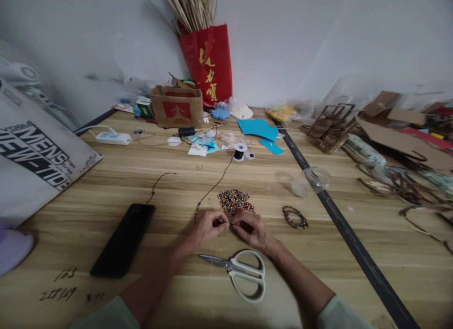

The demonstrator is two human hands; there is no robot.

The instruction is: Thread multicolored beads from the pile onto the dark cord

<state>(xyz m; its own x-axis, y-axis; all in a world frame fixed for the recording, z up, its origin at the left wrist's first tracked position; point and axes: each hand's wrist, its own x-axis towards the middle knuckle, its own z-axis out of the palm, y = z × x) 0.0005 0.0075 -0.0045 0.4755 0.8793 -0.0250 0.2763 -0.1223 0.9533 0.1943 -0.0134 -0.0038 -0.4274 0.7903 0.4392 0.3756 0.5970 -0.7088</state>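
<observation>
My left hand is closed in a pinch at the table's middle. A thin black cord runs from the spool down to this hand, with a few colourful beads threaded on it. Close by on the right, my right hand also pinches, its fingertips almost meeting the left ones. Something tiny and dark shows between them, too small to name. Just beyond both hands lies a pile of small multicoloured beads. Scissors with pale handles rest on the near side.
A beaded bracelet and a clear plastic container lie to the right. At left are a black phone and a short black cord. Blue sheets, a cardboard box and a red bag stand farther back.
</observation>
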